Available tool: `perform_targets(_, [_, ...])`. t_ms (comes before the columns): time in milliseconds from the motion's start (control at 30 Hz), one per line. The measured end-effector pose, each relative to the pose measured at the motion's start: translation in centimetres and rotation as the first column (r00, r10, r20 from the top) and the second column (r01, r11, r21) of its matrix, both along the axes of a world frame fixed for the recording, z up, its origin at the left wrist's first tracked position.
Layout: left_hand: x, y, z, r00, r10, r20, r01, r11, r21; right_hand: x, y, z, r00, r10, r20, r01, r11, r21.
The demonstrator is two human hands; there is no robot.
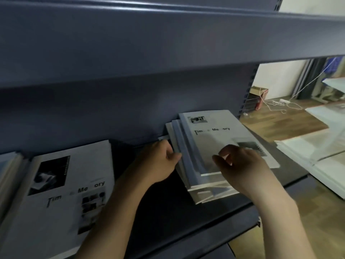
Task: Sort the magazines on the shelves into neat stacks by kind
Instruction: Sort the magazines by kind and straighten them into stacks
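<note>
Stack (pixel 205 165): pale grey magazines, unevenly fanned, at the right end of my dark shelf (pixel 168 212); top cover has a small dark photo.
Left hand (pixel 160 161): curled against the stack's left edge.
Right hand (pixel 240 169): fingers bent over the top cover's near corner; whether they pinch it, I cannot tell.
Left magazine (pixel 61 199): same cover, cut off below.
Title: blurred, partly unreadable.

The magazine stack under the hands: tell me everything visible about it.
The magazine stack holds several thin pale paper issues, fanned unevenly and skewed on the dark shelf near its right end. The top cover shows a small photo, blurred title text and a second photo. The left hand presses its left edge; the right hand rests on the top cover.
</note>
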State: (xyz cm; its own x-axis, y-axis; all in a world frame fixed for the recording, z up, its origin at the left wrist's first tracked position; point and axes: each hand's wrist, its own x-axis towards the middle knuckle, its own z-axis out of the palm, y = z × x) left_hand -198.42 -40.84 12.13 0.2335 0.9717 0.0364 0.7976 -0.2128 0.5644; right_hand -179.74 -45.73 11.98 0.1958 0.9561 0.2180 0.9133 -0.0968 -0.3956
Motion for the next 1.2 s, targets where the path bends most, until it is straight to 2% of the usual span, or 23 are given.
perform_targets(133, [4.3, 3.5, 0.8, 0.997, 0.06, 0.057, -0.059, 0.998, -0.018, 2.9, 0.1, 0.2, 1.0, 0.01, 0.019, -0.01, 0.999, 0.034])
perform_targets(333, [8.3, 6.4, 1.0, 0.977, 0.109, -0.185, -0.131, 0.985, -0.109, 6.1, 0.5, -0.3, 1.0, 0.008, 0.025, -0.009, 0.998, 0.058])
perform_targets(567, [8.8, 6.9, -0.3, 0.967, 0.138, -0.212, -0.163, 0.981, -0.104, 7.7, 1.7, -0.2, 0.999, 0.033, -0.024, -0.032, 0.998, 0.05])
perform_targets(600, [8.7, 7.0, -0.5, 0.973, 0.144, -0.182, -0.168, 0.978, -0.125, 7.8, 1.8, -0.2, 0.999, 0.037, -0.038, -0.036, 0.998, 0.044])
perform_targets(700, [8.1, 7.2, -1.0, 0.98, 0.196, 0.031, -0.184, 0.957, -0.226, 8.0, 2.2, 0.1, 0.997, 0.04, -0.067, -0.036, 0.998, 0.06])
perform_targets(900, [5.0, 6.0, -1.1, 0.916, 0.256, 0.309, -0.139, 0.924, -0.356, 8.4, 4.1, 1.7, 0.998, 0.052, -0.044, -0.049, 0.997, 0.054])
perform_targets(1000, [2.7, 5.3, -1.4, 0.908, 0.281, 0.311, -0.194, 0.939, -0.284, 8.1, 5.8, 1.6, 0.999, 0.047, -0.008, -0.046, 0.998, 0.035])
perform_targets(1133, [0.5, 3.8, -0.7, 0.951, 0.225, 0.213, -0.224, 0.974, -0.028, 8.1, 9.1, 0.9, 0.997, -0.056, -0.044, 0.054, 0.997, -0.055])
perform_targets(1200, [-0.5, 3.2, 0.0, 0.949, 0.232, 0.215, -0.246, 0.968, 0.04, 8.3, 10.1, 0.8, 0.996, -0.082, -0.045, 0.077, 0.992, -0.098])
